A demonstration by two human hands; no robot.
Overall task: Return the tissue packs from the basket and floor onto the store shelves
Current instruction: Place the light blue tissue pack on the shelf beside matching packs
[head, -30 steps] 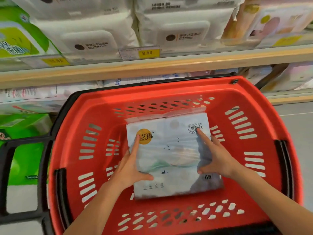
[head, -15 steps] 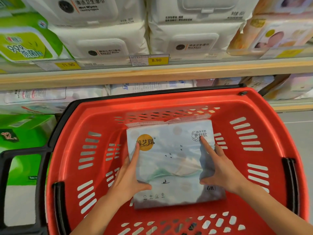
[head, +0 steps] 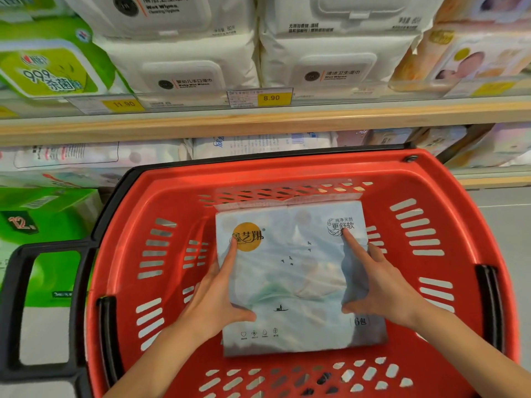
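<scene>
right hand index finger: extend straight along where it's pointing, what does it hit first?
The right hand points up-left across the tissue pack. Straight on, it probably runs off the pack's far edge into the red basket far wall, below the shelf. Depth is unclear.

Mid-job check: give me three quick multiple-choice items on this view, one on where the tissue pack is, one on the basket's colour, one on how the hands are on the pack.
1. Where is the tissue pack?
A. on the upper shelf
B. inside the basket
C. on the floor

2. What colour is the basket?
A. red with black handles
B. blue
C. all green

3. How are the hands placed?
A. both off the pack
B. only one touching
C. left hand and right hand gripping opposite sides

Answers: 1 B, the basket's walls surround the pack; 2 A, red shell and black handles; 3 C, thumbs lie on top, fingers along each edge.
</scene>
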